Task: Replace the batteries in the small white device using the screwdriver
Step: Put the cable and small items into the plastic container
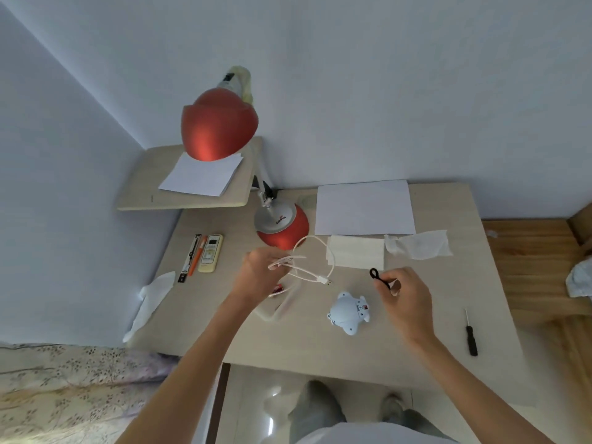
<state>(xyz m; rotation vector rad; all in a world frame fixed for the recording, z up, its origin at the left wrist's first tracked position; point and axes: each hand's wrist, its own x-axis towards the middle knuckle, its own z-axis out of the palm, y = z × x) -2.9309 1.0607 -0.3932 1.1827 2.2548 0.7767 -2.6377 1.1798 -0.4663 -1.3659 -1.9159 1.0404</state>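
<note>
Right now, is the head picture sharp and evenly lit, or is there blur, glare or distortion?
Head view: dim, bluish light; the left hand and its white cable look slightly blurred; glare on the floor tile; the wide-angle lens bends the table edges.

One legible mark: "COOPER", dark letters on the silver collar of the red lamp base [272, 219], 11 o'clock from the middle of the desk [320, 341]. Print on the black card pack [189, 261] and the cream remote [210, 253], both toward 10 o'clock, is too small to read.
</note>
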